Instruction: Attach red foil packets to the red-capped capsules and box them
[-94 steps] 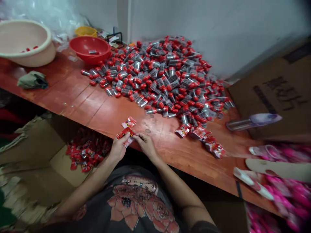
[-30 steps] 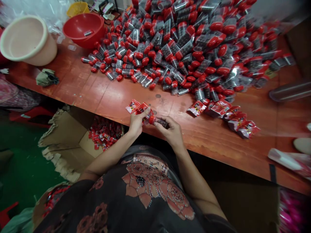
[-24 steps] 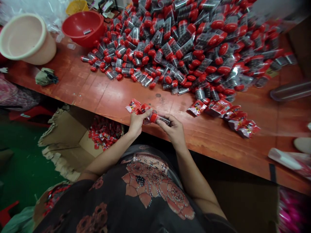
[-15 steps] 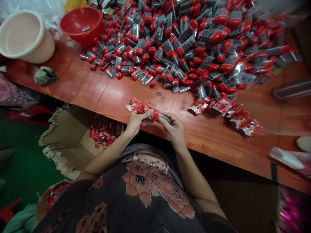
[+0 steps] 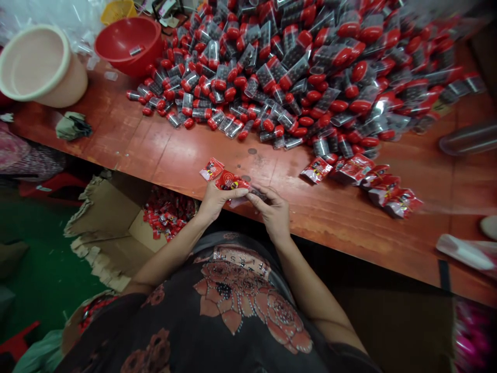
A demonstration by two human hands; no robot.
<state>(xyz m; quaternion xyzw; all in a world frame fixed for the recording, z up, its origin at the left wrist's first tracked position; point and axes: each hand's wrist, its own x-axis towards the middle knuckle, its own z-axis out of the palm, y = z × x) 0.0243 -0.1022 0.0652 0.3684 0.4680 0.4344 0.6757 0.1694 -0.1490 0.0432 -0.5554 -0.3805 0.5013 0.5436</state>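
Observation:
My left hand [image 5: 215, 199] is closed on a red printed packet [image 5: 229, 182] at the near edge of the red wooden table [image 5: 163, 155]. A second red packet [image 5: 212, 169] sticks out just behind it. My right hand [image 5: 274, 210] is closed round a small clear tube [image 5: 257, 194] whose end sits inside the packet's mouth. A big heap of clear tubes with red caps [image 5: 303, 72] covers the back of the table. A short row of filled red packets [image 5: 361, 178] lies to my right.
A cream basin [image 5: 39, 65] and a red bowl [image 5: 128, 39] stand at the back left, with a crumpled green cloth [image 5: 72, 125] near the edge. A torn cardboard box [image 5: 112, 228] holding red packets sits on the floor to the left.
The red-capped tube in my right hand has slid further into the packet held by my left hand; its red cap no longer shows. Both hands stay at the table edge.

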